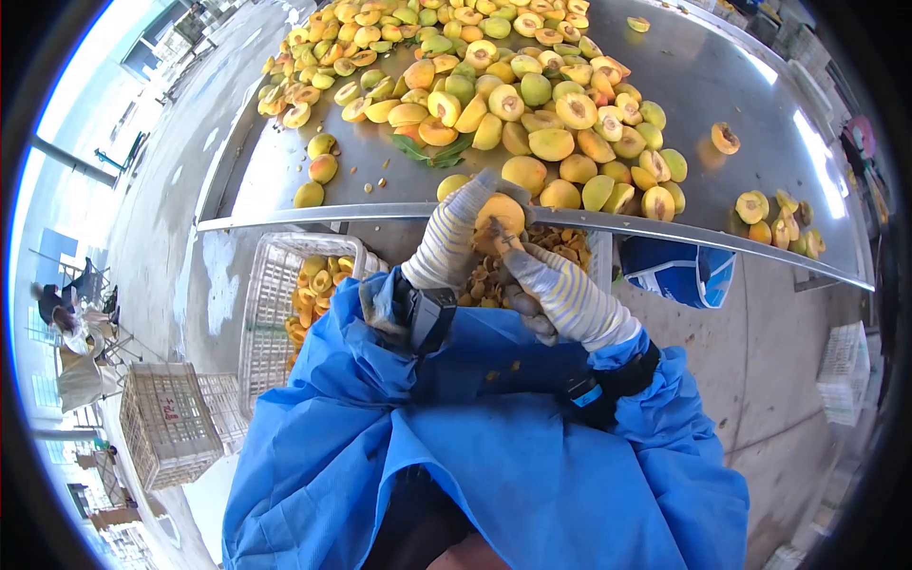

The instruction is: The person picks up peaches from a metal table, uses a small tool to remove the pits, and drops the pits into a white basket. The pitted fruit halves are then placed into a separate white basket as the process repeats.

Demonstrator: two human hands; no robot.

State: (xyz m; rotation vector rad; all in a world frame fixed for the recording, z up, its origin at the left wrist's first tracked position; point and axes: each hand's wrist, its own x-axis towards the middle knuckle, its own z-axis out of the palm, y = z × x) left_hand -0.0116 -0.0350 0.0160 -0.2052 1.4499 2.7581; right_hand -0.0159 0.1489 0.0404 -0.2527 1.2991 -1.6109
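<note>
My left hand (450,232), in a striped glove, is closed around a yellow peach half (503,211) at the table's near edge. The cut face is turned toward me, with a brownish patch low on it. My right hand (573,296), in a matching glove, has its fingers curled and its tips against the lower part of that half. Whatever sits in the right fingers is too small and covered to name. Below both hands, a container holds brown peach pits and scraps (486,283). Many cut peach halves (551,144) lie heaped on the metal table (285,171) beyond.
A raised metal rim (684,230) runs along the table's near side. To the left stands a white crate (269,275) with peach pieces. Green leaves (432,150) lie by the heap. A blue bag (679,271) hangs below the rim. Another crate (171,423) stands farther left.
</note>
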